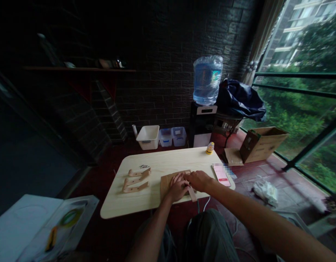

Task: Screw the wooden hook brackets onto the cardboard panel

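Note:
Near the front edge of the pale wooden table [157, 160], a flat brown board [165, 183] lies under both hands. My left hand [179, 187] rests on it, bent over the board and a wooden strip [192, 194] that juts toward me. Just right of it, my right hand [198, 181] is closed, its fingertips meeting near my left fingers; what it grips is too small to make out. To the left lie shaped wooden pieces [136, 187] with dark holes, and behind them a few small dark screws [143, 166].
A phone [221, 175] lies at the table's right edge, and a yellow-based bottle [210, 148] stands at the back right corner. Beyond the table are plastic bins [148, 137], a water dispenser [203, 120] and a cardboard box [259, 144]. An open white case [61, 222] is at lower left.

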The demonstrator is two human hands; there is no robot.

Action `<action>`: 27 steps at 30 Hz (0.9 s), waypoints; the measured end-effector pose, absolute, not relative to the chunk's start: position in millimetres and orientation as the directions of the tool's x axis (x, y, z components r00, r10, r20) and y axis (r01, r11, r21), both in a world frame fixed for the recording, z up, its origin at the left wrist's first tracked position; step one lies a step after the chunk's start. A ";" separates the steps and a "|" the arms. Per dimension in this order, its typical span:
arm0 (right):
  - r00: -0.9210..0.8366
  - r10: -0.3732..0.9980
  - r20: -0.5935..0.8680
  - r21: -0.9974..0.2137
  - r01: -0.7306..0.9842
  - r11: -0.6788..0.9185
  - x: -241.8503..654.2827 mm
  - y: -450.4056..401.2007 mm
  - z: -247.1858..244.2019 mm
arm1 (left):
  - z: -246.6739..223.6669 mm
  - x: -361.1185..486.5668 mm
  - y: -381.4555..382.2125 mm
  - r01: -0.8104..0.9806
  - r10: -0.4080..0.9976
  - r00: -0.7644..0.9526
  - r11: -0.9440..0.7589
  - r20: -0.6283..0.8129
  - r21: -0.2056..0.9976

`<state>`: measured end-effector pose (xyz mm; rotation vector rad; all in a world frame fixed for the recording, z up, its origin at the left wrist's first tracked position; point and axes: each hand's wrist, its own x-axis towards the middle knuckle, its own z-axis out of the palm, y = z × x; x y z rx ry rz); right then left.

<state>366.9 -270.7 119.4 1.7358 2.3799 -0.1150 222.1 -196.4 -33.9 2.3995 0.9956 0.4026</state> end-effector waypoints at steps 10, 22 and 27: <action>-0.257 0.951 -0.173 -0.017 0.966 0.258 371.9 -266.1 108.0 | -36.9 224.1 -195.5 0.598 0.733 0.678 -0.595 0.058 0.537; -0.326 0.945 -0.017 -0.259 0.914 0.311 386.4 -275.1 87.6 | -39.1 223.8 -193.6 0.588 0.720 0.691 -0.612 0.065 0.529; -0.283 0.956 0.078 -0.404 0.868 0.290 389.5 -284.5 75.5 | -36.3 224.8 -196.0 0.585 0.725 0.684 -0.612 0.082 0.532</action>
